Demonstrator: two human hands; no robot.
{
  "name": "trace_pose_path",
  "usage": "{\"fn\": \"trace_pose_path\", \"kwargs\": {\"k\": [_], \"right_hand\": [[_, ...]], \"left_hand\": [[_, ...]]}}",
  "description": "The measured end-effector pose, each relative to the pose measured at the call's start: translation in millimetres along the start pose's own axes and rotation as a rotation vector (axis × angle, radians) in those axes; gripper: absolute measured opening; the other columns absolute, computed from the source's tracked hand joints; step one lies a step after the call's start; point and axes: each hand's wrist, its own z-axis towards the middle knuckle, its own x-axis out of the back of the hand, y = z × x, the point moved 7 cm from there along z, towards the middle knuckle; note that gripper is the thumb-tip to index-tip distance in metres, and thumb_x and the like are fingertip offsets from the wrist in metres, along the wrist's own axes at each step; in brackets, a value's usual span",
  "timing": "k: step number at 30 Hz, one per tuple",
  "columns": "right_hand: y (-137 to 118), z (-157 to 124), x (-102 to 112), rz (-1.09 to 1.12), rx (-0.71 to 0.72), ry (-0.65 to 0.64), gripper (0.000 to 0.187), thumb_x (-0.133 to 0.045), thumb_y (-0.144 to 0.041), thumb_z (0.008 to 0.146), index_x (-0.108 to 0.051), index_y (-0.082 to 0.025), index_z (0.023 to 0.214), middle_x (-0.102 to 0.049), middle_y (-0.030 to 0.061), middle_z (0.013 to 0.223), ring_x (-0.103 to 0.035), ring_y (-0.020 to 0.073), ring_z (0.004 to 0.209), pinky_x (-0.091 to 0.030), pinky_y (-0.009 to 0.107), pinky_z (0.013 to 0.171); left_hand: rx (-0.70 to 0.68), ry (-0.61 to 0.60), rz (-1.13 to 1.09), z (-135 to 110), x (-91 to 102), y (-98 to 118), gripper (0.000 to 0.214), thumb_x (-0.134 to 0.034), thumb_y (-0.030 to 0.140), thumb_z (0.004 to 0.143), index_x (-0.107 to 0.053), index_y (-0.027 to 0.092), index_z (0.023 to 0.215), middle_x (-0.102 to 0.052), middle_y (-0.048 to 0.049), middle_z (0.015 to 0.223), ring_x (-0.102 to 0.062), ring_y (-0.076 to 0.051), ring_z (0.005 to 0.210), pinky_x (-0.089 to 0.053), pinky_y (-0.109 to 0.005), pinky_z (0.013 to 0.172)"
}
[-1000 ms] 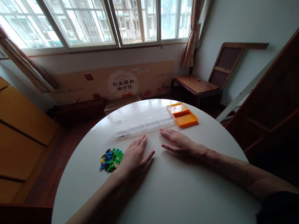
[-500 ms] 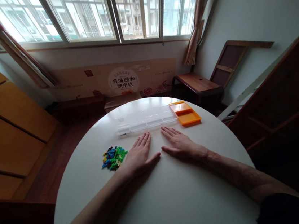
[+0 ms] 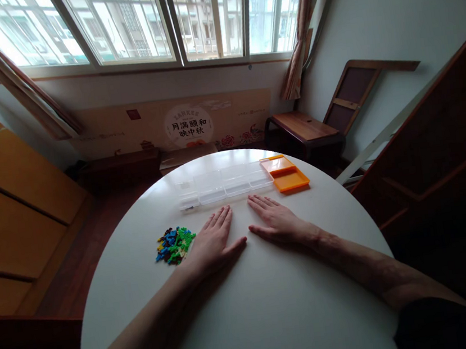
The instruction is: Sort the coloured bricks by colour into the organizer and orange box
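Observation:
My left hand [image 3: 213, 241] lies flat and open, palm down, on the round white table [image 3: 249, 308]. Just left of it sits a small pile of blue, green, yellow and dark building bricks [image 3: 174, 245], close to the hand's edge. My right hand [image 3: 275, 220] also rests flat and open, palm down, a short gap to the right. Neither hand holds anything. Beyond the fingertips lies a clear plastic compartment box [image 3: 223, 184], and an orange tray [image 3: 285, 174] adjoins its right end.
A dark wooden stool [image 3: 301, 129] and a folded wooden frame [image 3: 351, 97] stand past the table at the right. Wooden cabinets [image 3: 2, 203] line the left. A printed cardboard panel [image 3: 180, 125] leans under the window. Dark wooden furniture [image 3: 449, 170] is close on the right.
The view shifted slightly. Both hands stay flat on the table, with the left hand a little closer to the right than a second ago.

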Motion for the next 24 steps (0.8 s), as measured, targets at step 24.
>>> {"fn": "trace_pose_path", "kwargs": {"k": [24], "right_hand": [[-1.9, -0.1, 2.6, 0.006, -0.021, -0.035, 0.089, -0.050, -0.069, 0.110, -0.035, -0.012, 0.176, -0.028, 0.0178, 0.184, -0.026, 0.0324, 0.173, -0.021, 0.052, 0.144]], "left_hand": [[0.004, -0.014, 0.020, 0.0, -0.3, 0.5, 0.101, -0.038, 0.083, 0.107, -0.034, 0.011, 0.177, -0.029, -0.0173, 0.183, -0.029, -0.032, 0.171, -0.024, -0.045, 0.142]]}}
